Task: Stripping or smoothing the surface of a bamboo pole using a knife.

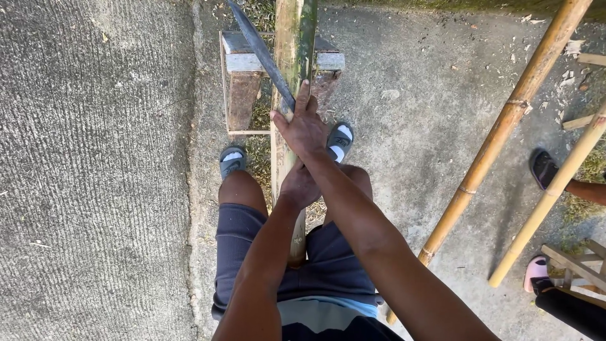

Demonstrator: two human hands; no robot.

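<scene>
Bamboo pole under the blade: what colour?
The bamboo pole is yellowish tan with a green strip along its right side; head view shows it.

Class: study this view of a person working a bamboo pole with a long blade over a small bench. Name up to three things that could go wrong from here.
1. The right hand grips the blade against the pole; a slip could cut the fingers.
2. The left hand holds the pole close behind it, in line with the blade.
3. The feet wear open sandals near the bench; a dropped blade or a rolling pole could hurt them.
</scene>
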